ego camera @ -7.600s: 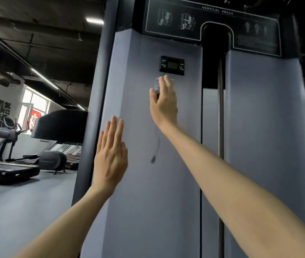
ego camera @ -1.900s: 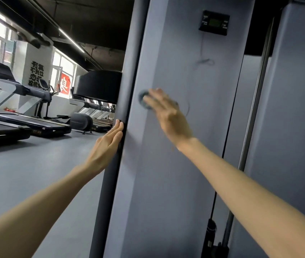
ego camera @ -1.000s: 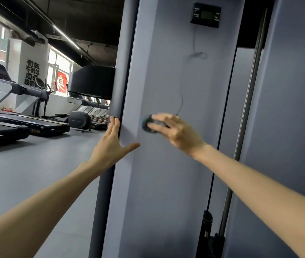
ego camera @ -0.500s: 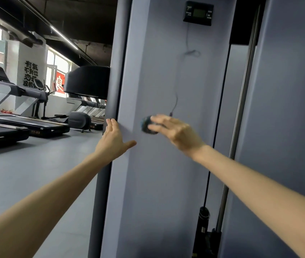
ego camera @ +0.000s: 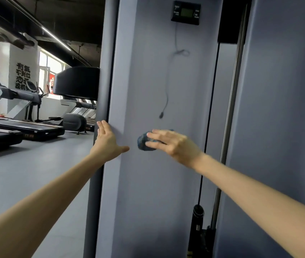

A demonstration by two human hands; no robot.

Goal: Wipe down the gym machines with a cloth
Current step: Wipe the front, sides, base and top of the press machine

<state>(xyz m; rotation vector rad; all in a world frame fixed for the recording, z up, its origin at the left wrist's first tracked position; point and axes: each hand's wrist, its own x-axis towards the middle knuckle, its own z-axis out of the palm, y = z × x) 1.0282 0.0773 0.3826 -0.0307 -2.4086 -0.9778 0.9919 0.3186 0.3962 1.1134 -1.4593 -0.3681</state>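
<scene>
The gym machine's tall grey shroud panel (ego camera: 148,192) fills the middle of the head view. My right hand (ego camera: 172,144) presses a small bunched dark blue cloth (ego camera: 144,142) flat against the panel with straight fingers; most of the cloth is hidden under the fingers. My left hand (ego camera: 107,140) rests open on the panel's left edge, fingers pointing up and thumb spread toward the cloth.
A black digital counter (ego camera: 185,13) sits high on the panel, its thin cable (ego camera: 166,101) hanging loose above the cloth. A steel guide rod (ego camera: 230,127) runs down the gap to the right. Treadmills (ego camera: 17,127) stand on the grey floor at left.
Over the last seconds my right hand wiped the cloth down the panel from under the counter to mid-height. My left hand shifted from the panel face to its left edge.
</scene>
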